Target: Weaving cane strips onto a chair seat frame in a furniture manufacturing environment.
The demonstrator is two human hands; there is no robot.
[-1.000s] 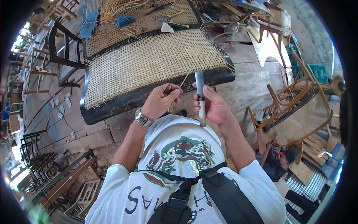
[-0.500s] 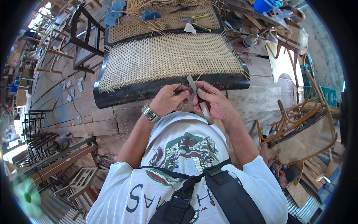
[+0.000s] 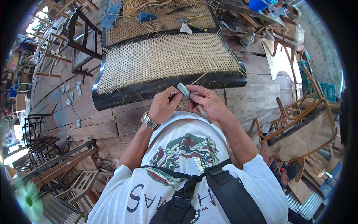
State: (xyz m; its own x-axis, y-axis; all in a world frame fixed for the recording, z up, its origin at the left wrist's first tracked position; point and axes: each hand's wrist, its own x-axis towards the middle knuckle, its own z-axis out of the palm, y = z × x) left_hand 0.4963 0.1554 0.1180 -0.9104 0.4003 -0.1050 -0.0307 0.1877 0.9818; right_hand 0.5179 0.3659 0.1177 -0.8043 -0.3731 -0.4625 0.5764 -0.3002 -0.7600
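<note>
Cane [image 3: 167,56] lies woven at twelve o'clock, ends [image 3: 106,90] untrimmed; left hand [image 3: 163,106] pinches dark piece [image 3: 172,96], right hand [image 3: 211,104] clasps blade [image 3: 182,89].

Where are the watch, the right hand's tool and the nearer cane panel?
Watch [image 3: 149,121], head view: metal band.
Tool [image 3: 183,89], head view: grey metal end.
Nearer cane panel [image 3: 169,59], head view: middle of the weave.

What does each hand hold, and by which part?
Right hand: grey, flat-bladed tool, by its handle near the blade. Left hand: dark, slender object; gripped part unclear.
</note>
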